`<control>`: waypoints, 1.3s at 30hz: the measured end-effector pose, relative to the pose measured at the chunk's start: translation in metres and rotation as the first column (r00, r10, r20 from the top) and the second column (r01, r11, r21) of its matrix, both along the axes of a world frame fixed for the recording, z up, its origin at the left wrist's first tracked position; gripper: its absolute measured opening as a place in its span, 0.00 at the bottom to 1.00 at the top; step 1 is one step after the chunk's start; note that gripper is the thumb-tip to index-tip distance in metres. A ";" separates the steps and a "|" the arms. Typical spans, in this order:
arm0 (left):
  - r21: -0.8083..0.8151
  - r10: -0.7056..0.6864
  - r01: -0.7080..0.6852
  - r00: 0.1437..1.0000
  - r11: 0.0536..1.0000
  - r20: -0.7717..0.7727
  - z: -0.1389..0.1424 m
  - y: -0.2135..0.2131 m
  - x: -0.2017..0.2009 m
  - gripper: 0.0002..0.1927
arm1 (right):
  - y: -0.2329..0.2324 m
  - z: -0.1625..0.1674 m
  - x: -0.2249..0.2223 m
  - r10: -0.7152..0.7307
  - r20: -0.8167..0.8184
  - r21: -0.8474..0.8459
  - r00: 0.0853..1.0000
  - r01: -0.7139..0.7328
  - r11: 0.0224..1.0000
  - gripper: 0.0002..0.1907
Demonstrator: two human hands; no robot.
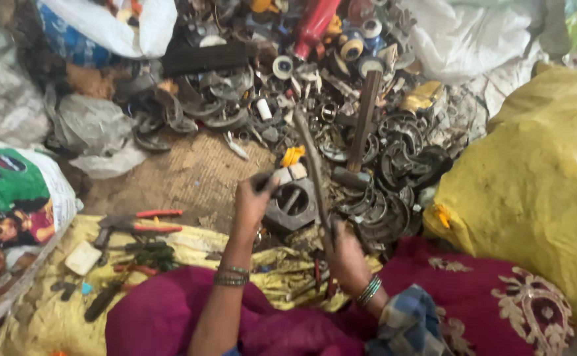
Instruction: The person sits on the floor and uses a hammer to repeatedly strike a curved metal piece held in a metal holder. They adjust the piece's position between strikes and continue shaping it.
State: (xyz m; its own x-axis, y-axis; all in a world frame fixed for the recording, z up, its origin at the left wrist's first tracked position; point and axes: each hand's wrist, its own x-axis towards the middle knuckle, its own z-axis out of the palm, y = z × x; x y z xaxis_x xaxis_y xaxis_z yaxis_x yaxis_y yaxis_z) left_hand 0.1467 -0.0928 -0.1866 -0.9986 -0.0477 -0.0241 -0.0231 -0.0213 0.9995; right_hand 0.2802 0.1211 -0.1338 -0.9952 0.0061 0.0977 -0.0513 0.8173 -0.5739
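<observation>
My left hand [252, 198] is raised over a grey metal block with a round hole [293, 204], gripping a small dark piece between its fingers. My right hand [343, 254] grips the lower end of a long thin rusty rod [315, 173] that slants up and left over the scrap. The metal block rests on the ground between both hands. A small orange plastic piece [292, 155] lies just behind it. Bangles sit on both wrists.
A big heap of dark metal rings and scrap parts [380, 165] fills the ground ahead, with a hammer [362, 128] standing in it. A yellow sack [539, 191] is at the right, white bags at the top, pliers with red handles [144, 223] at the left on yellow cloth.
</observation>
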 end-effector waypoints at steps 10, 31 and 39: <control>-0.037 0.062 -0.062 0.998 0.997 -0.010 -0.007 0.004 -0.004 0.14 | 0.009 -0.023 0.010 0.135 -0.165 0.377 0.977 -0.064 0.924 0.12; 0.082 0.182 -0.182 0.983 0.980 0.009 0.001 -0.010 -0.007 0.11 | 0.023 -0.045 0.001 0.023 0.174 -0.004 0.984 -0.023 1.000 0.16; -0.026 0.156 -0.155 0.987 0.988 0.046 -0.002 0.004 -0.002 0.12 | -0.007 0.045 0.021 -0.098 -0.203 -0.400 0.974 0.008 0.916 0.14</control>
State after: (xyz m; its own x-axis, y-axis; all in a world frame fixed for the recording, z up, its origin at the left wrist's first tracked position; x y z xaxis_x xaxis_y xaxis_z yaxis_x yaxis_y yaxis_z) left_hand 0.1451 -0.0889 -0.1888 -0.9767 -0.2035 -0.0689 -0.0692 -0.0058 0.9976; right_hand 0.3012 0.1136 -0.0889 -0.9476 0.1407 0.2868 -0.1723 0.5309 -0.8297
